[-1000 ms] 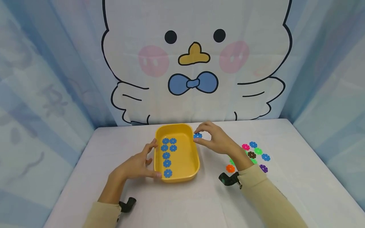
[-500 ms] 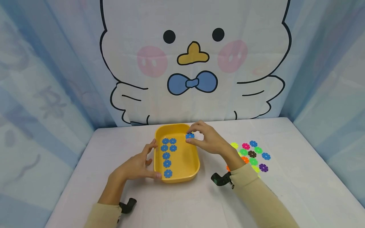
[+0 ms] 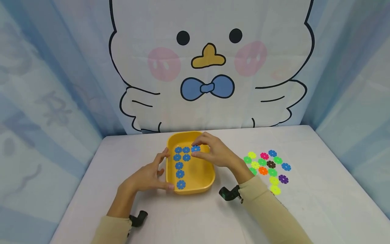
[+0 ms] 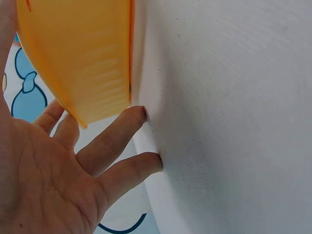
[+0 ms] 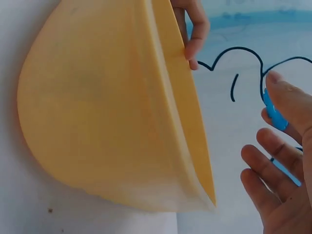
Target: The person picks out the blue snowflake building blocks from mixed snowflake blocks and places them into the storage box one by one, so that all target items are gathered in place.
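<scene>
My right hand pinches a blue flower-shaped plastic disc between thumb and fingertips, over the far part of a yellow tray. In the right wrist view this blue disc stands above the tray's rim, and the other fingers spread loosely. Several like blue discs lie inside the tray, in a column along its left side with a second short column beside the top. Against the tray's left side rests my left hand, thumb at the near corner. In the left wrist view its fingers are spread, two tips at the tabletop.
To the right of the tray lies a loose group of flower discs in yellow, green, pink, orange, brown, purple and blue. A white cloth covers the table. A printed curtain hangs behind its far edge.
My right hand has moved left with the blue disc, from outside the tray's right rim to over its far part. More of the loose discs show. My left hand stays at the tray.
</scene>
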The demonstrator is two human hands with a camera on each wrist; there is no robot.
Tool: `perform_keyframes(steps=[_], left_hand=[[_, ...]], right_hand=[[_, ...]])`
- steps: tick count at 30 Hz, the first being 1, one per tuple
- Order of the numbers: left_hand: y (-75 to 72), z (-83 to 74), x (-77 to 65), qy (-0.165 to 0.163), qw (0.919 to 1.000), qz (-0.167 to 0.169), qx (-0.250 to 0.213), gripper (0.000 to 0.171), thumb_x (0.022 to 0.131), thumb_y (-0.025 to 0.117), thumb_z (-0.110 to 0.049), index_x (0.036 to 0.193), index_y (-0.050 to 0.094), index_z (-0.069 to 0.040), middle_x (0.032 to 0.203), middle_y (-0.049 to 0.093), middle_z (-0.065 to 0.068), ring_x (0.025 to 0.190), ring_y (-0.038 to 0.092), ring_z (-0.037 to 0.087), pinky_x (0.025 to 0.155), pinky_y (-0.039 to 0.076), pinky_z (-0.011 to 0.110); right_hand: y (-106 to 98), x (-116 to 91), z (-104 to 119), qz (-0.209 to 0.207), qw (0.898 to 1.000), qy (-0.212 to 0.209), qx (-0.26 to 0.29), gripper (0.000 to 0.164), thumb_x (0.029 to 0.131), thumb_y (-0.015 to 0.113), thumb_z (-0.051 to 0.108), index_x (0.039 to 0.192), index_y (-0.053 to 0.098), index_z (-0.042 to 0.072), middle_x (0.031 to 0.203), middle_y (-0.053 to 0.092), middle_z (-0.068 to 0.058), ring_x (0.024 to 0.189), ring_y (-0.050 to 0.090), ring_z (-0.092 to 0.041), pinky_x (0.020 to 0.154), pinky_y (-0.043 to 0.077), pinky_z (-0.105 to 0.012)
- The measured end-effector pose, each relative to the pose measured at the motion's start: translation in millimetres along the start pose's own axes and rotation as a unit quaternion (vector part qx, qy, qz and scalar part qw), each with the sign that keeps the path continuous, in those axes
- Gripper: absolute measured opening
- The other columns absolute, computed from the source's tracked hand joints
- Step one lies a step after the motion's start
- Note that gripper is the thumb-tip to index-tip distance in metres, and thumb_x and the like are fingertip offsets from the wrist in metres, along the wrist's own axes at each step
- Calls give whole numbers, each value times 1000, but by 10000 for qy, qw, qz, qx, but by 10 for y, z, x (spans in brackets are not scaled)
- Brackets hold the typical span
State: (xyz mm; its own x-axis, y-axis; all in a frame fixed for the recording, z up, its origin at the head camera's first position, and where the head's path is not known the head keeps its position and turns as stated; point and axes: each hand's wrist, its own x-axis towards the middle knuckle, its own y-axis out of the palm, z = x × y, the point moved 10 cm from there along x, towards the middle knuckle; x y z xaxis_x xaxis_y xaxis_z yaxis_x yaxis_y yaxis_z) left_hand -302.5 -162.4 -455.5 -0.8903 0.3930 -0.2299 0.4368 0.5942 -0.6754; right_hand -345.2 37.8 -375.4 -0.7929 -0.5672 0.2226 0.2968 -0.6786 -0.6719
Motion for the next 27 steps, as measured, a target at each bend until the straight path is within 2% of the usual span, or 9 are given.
perform_keyframes(steps=[7, 10, 18, 23, 27], left_hand=[[0, 15, -13, 24, 10000, 2, 57, 124, 72, 89, -58, 163, 10, -30, 173, 14, 4, 131, 60, 37, 108, 48, 57], [11, 2, -8, 94, 9999, 27, 31, 127, 72, 89, -58, 164, 6, -30, 173, 17, 3, 131, 59, 38, 109, 48, 57], [15, -13, -14, 109, 9999, 51, 9, 126, 73, 89, -56, 164, 6, -30, 173, 17, -1, 132, 59, 38, 109, 47, 57], [14, -6, -19, 108, 9999, 61, 3, 127, 73, 89, -56, 164, 4, -30, 172, 20, -4, 132, 59, 38, 109, 47, 57], [22, -28, -4, 172, 9998, 85, 8, 127, 74, 89, -56, 164, 3, -32, 171, 21, -6, 132, 59, 38, 109, 48, 56]], right_hand=[[267, 77, 50, 423, 9991, -87, 2, 37, 93, 77, 35, 122, 70, 13, 123, 61, -1, 119, 59, -30, 109, 50, -47], [320, 90, 35, 444, 9990, -4, -42, 36, 93, 77, 34, 123, 70, 13, 123, 61, -1, 119, 59, -30, 110, 50, -48], [428, 135, -27, 504, 9986, 185, 19, 39, 93, 78, 27, 126, 69, 8, 124, 61, -2, 121, 58, -30, 113, 47, -46], [513, 180, -57, 666, 9972, 246, -223, 36, 94, 77, 30, 124, 70, 11, 127, 61, 0, 122, 56, -24, 114, 46, -41], [553, 218, -61, 802, 9953, 260, -470, 36, 94, 77, 29, 124, 70, 10, 126, 60, -2, 122, 56, -28, 113, 46, -42]])
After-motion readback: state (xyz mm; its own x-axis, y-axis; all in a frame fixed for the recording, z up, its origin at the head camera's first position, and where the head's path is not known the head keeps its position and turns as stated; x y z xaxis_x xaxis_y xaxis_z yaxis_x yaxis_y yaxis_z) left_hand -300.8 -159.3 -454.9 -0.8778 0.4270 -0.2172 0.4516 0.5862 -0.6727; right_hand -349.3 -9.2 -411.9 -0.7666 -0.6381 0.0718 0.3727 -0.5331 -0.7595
